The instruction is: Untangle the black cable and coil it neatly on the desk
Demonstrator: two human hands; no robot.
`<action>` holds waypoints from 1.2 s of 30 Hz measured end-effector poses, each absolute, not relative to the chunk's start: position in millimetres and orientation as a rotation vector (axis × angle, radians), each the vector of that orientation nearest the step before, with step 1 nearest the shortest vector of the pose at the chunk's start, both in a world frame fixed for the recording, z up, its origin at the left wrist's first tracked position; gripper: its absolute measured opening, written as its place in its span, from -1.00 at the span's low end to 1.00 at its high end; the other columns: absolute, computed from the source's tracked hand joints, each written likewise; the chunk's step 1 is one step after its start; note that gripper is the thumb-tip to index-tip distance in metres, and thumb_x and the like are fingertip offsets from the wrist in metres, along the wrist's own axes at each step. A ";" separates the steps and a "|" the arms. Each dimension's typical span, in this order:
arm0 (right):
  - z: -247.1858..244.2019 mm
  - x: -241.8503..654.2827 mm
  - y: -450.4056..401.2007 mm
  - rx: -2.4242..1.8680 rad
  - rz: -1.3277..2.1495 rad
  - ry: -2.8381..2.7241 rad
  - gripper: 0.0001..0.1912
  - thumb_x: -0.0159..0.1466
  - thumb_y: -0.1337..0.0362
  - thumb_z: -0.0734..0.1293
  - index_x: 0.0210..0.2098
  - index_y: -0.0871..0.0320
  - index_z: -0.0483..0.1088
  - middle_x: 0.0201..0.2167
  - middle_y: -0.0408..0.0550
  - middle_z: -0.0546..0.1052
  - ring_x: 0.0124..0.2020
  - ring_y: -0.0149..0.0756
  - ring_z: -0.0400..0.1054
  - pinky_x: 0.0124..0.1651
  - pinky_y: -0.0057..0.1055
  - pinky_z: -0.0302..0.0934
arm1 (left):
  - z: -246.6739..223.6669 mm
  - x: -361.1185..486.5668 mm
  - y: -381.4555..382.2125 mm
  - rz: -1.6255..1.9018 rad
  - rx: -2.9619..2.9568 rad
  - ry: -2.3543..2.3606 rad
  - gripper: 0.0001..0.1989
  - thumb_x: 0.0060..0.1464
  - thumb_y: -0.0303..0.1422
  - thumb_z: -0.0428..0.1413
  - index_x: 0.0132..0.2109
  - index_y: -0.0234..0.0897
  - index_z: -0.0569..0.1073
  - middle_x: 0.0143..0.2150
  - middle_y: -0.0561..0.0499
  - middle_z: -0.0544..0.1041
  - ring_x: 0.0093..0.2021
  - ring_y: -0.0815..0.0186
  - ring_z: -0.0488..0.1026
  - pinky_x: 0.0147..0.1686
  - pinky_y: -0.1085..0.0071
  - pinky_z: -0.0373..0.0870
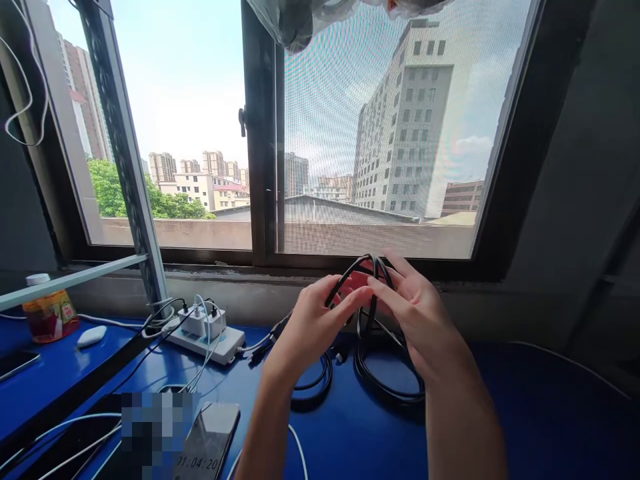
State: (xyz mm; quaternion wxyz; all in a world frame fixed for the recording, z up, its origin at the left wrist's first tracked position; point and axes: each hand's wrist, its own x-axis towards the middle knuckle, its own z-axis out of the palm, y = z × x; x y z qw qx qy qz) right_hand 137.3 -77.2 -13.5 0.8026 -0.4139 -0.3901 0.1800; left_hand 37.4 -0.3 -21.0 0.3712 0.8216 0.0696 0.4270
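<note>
A black cable [374, 312] is looped between my two hands above the blue table. My left hand [315, 317] grips it with thumb and fingers, and part of the loop arches up over the fingertips. My right hand [413, 300] has the cable between thumb and fingers, with some fingers extended upward. Below the right hand, more black coils hang or rest near the tabletop; whether they touch it I cannot tell. Another black coil [327, 380] lies partly behind my left wrist. A small connector end [341, 357] shows between the two coils.
A white power strip [210, 343] with plugged-in chargers stands at left, wires trailing from it. A phone [213, 433] lies in front on the blue table [540, 413]. A capped bottle [50, 313], a metal post [120, 133] and the window are beyond.
</note>
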 end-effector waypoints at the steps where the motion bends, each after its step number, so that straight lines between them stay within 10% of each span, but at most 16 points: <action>1: -13.6 136.0 -75.8 -0.883 0.408 -0.833 -0.19 -0.13 0.22 0.41 0.14 0.22 0.23 -0.23 -0.04 0.56 -0.23 -0.27 0.48 -0.31 -0.50 0.43 | -22.0 38.5 0.9 1.079 2.098 0.159 -0.68 0.10 -0.15 0.05 -0.27 -0.33 0.51 -0.43 0.06 0.42 -0.46 0.45 0.22 -0.45 0.52 0.17; 6: -17.2 137.7 -75.2 -0.894 0.465 -1.003 0.07 0.01 0.19 0.40 0.38 0.22 -0.21 -0.08 0.06 0.52 -0.06 -0.14 0.44 -0.24 -0.32 0.46 | -18.0 32.9 7.5 1.125 1.967 0.161 -0.68 0.13 -0.13 -0.02 -0.37 -0.32 0.36 -0.54 0.09 0.37 -0.61 0.50 0.21 -0.60 0.54 0.11; 14: -28.9 124.0 -78.9 -0.975 0.116 -1.310 -0.37 0.32 -0.08 0.16 0.32 -0.06 0.06 0.24 -0.06 0.28 0.25 -0.21 0.16 0.34 -0.13 -0.07 | -13.7 17.4 2.0 0.943 1.965 0.104 -0.65 0.06 -0.11 0.11 -0.20 -0.34 0.43 -0.47 0.07 0.38 -0.46 0.45 0.25 -0.52 0.57 0.19; 25: -24.4 107.2 -76.2 -1.144 0.406 -1.507 -0.06 0.21 -0.37 -0.07 0.40 0.03 -0.27 0.41 -0.15 -0.20 0.41 -0.26 -0.50 0.38 -0.08 -0.49 | -15.2 8.2 15.0 0.912 1.938 0.123 -0.68 -0.08 -0.14 0.24 -0.38 -0.34 0.43 -0.53 0.10 0.41 -0.47 0.42 0.35 -0.46 0.52 0.27; 33: -33.2 122.2 -79.0 -1.186 0.409 -1.637 0.19 0.07 -0.02 0.45 0.39 -0.08 -0.44 0.31 0.03 0.14 0.32 -0.11 0.02 0.28 -0.05 0.00 | -13.0 3.8 12.7 1.014 1.742 0.175 -0.55 -0.02 0.07 0.12 -0.42 -0.26 0.31 -0.76 0.20 0.21 -0.75 0.48 0.17 -0.70 0.54 0.10; 36: -36.6 138.0 -79.2 -1.350 0.396 -1.690 -0.16 0.12 0.09 0.43 0.32 -0.03 0.06 0.02 0.01 0.47 0.05 -0.09 0.34 0.13 -0.07 0.19 | -12.3 -1.2 14.5 1.110 1.640 0.176 -0.50 -0.04 0.17 0.08 -0.39 -0.22 0.30 -0.82 0.26 0.04 -0.82 0.53 -0.08 -0.78 0.51 -0.17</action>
